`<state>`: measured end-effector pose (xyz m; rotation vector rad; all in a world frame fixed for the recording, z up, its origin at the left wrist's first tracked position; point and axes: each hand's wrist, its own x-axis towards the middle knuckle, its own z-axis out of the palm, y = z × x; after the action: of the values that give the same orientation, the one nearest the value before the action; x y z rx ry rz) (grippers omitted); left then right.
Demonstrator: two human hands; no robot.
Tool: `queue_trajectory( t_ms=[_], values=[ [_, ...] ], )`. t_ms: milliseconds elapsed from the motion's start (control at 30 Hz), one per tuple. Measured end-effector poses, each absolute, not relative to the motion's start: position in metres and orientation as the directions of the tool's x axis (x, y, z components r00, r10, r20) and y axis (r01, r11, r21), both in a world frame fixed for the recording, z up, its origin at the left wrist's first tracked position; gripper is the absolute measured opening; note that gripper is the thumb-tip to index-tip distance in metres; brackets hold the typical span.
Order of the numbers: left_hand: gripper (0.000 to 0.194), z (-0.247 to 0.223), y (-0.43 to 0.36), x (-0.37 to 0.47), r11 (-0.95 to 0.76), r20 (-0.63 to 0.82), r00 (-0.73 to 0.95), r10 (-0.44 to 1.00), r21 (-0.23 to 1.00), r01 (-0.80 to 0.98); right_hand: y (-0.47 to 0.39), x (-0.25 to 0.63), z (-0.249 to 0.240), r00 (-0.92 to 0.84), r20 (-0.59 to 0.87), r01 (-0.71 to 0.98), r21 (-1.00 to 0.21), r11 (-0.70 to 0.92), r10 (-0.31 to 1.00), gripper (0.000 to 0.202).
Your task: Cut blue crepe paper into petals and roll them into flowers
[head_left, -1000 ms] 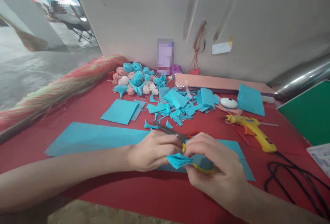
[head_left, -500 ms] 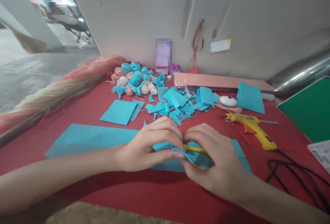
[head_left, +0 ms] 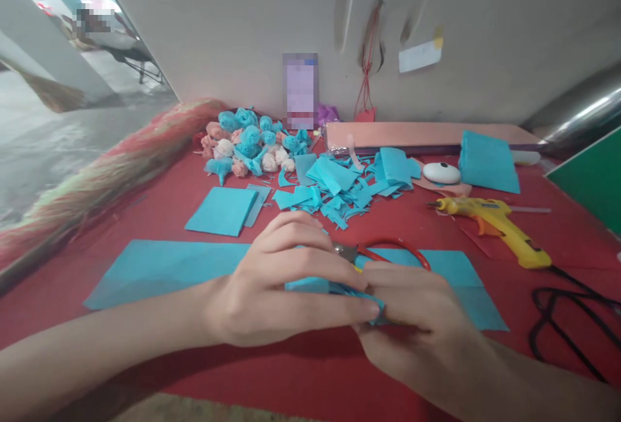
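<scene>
Blue folded paper sits right between the hands, at three o'clock from the left hand and nine from the right hand! Left thumb and fingers pinch it; the right is curled against its end, grip hidden, can't tell. Red-handled scissors at twelve, glue gun out at two on the desk.

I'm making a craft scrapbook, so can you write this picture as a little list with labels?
Left hand: holding folded blue paper
Right hand: at the paper's end, grip partly hidden
Scissors: beyond the hands, red handle showing
Glue gun: yellow, on the right
Paper flowers: blue, pink, white and red, heaped at the back left
Tabletop: red
</scene>
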<state>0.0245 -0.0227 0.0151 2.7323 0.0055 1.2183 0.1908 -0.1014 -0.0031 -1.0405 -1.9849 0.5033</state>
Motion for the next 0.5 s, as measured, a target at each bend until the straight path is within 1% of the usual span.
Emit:
queue_trajectory(
  t_ms=[100, 133, 167, 233, 267, 333, 400, 433, 467, 500],
  values=[
    [0.005, 0.017, -0.023, 0.024, -0.996, 0.739, 0.672, 0.045, 0.081, -0.022, -0.101, 0.19, -0.002, -0.338, 0.414, 0.425, -0.734, 0.53, 0.845, 0.022],
    [0.004, 0.018, -0.023, 0.023, -0.995, 0.724, 0.685, 0.078, 0.095, 0.014, -0.102, 0.19, -0.002, -0.335, 0.395, 0.412, -0.755, 0.51, 0.856, 0.022],
    [0.001, 0.019, -0.023, 0.023, -0.996, 0.709, 0.701, 0.077, 0.09, 0.018, -0.102, 0.19, -0.002, -0.336, 0.371, 0.405, -0.773, 0.489, 0.866, 0.023],
    [0.003, 0.022, -0.022, 0.021, -0.997, 0.697, 0.714, 0.069, 0.069, 0.029, -0.102, 0.189, -0.002, -0.33, 0.353, 0.386, -0.796, 0.467, 0.875, 0.023],
    [0.004, 0.024, -0.022, 0.02, -0.999, 0.691, 0.722, 0.042, 0.041, 0.019, -0.103, 0.189, -0.002, -0.329, 0.354, 0.372, -0.804, 0.464, 0.876, 0.024],
    [0.009, 0.027, -0.023, 0.018, -1.0, 0.679, 0.734, 0.006, -0.011, 0.018, -0.104, 0.189, -0.003, -0.319, 0.371, 0.345, -0.812, 0.471, 0.872, 0.025],
    [0.014, 0.029, -0.026, 0.018, -0.998, 0.661, 0.75, 0.001, -0.042, 0.038, -0.106, 0.188, -0.003, -0.32, 0.38, 0.328, -0.815, 0.478, 0.868, 0.026],
    [0.014, 0.03, -0.028, 0.018, -0.998, 0.667, 0.745, -0.017, -0.06, 0.031, -0.107, 0.188, -0.003, -0.325, 0.377, 0.327, -0.816, 0.477, 0.867, 0.027],
    [0.016, 0.03, -0.031, 0.019, -0.996, 0.681, 0.732, -0.003, -0.065, 0.056, -0.107, 0.188, -0.003, -0.329, 0.373, 0.325, -0.818, 0.475, 0.867, 0.027],
    [0.015, 0.029, -0.034, 0.02, -0.995, 0.695, 0.718, -0.041, -0.092, 0.032, -0.108, 0.187, -0.003, -0.332, 0.372, 0.322, -0.819, 0.475, 0.867, 0.027]
  ],
)
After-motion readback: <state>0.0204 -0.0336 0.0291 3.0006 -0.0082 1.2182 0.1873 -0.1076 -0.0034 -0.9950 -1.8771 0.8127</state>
